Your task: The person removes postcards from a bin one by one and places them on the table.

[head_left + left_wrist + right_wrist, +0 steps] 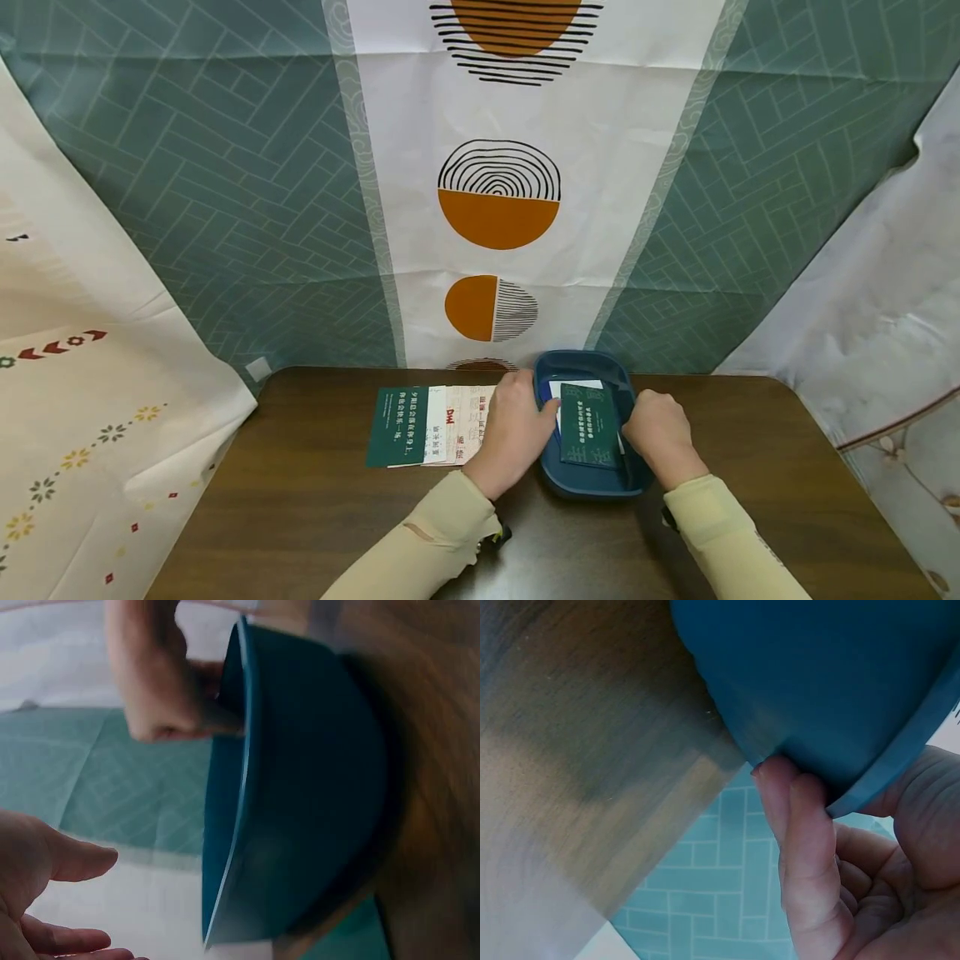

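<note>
A blue plastic tray [596,489] stands on the table with a dark green card [590,423] in it, on top of a white card [555,389]. My right hand [663,435] grips the tray's right rim; in the right wrist view its thumb is inside and its fingers [810,847] curl against the outer wall. Beside the left rim is my left hand [519,429]. The left wrist view shows that hand's thumb [82,859] and fingers held apart and loosely straight, with a gap to the tray wall [315,772].
Left of the tray, a green card [397,427] and several white and cream paper slips [461,421] with printed text lie overlapping on the brown wooden table [300,500]. A patterned cloth [495,108] hangs behind the table's far edge, with pale cloths at both sides.
</note>
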`<state>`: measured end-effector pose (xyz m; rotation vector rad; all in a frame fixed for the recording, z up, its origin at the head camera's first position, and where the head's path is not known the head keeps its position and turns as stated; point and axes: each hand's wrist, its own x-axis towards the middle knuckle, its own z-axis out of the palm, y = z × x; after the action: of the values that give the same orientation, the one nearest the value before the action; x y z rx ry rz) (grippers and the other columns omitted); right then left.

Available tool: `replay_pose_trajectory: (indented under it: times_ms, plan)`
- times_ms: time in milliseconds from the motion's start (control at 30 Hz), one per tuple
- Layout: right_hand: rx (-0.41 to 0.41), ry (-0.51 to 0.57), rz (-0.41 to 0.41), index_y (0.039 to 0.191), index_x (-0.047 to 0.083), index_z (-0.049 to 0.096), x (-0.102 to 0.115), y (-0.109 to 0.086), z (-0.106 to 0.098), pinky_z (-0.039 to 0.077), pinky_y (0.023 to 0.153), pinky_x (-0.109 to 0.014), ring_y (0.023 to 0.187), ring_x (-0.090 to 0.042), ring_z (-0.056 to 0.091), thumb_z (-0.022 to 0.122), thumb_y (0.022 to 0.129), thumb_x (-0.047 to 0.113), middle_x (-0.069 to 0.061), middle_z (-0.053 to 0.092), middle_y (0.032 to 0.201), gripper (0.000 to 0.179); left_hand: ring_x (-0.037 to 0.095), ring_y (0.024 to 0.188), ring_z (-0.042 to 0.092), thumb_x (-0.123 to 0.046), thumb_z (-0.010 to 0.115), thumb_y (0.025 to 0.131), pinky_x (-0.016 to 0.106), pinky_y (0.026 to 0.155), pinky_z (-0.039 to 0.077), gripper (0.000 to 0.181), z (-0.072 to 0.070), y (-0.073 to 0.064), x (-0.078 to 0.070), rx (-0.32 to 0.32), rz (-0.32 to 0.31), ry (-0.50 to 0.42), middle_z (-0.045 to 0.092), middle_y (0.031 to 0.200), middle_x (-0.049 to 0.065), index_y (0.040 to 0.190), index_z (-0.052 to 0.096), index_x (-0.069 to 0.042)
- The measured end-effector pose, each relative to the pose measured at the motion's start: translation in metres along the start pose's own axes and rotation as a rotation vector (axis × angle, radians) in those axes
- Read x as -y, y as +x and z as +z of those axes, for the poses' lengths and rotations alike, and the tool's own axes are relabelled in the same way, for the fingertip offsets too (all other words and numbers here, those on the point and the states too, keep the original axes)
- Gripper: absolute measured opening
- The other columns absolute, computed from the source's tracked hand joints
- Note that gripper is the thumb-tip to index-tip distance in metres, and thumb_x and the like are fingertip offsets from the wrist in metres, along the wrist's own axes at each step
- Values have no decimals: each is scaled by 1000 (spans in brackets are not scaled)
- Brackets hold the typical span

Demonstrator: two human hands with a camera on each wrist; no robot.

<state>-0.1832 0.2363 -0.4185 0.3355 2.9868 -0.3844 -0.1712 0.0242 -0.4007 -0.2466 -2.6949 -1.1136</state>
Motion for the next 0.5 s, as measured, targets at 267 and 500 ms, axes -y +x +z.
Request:
replay_pose_trajectory:
  times_ms: [267, 500]
  plan:
    - [-10, -7, -35, 94, -11, 62, 0, 1, -1, 52, 53, -42, 58, -25, 57, 67, 77, 13, -23, 64, 80, 29, 22, 100, 55, -40, 68, 83, 36, 83, 53, 60, 32, -4, -17, 127, -29, 109, 57, 111, 14, 121, 52, 3]
    - [4, -14, -34, 91, -9, 63, -1, 1, -1, 52, 53, -42, 58, -25, 57, 68, 76, 14, -22, 64, 79, 29, 22, 99, 52, -42, 70, 80, 34, 82, 54, 63, 61, -5, -26, 210, -37, 206, 53, 110, 15, 119, 52, 4]
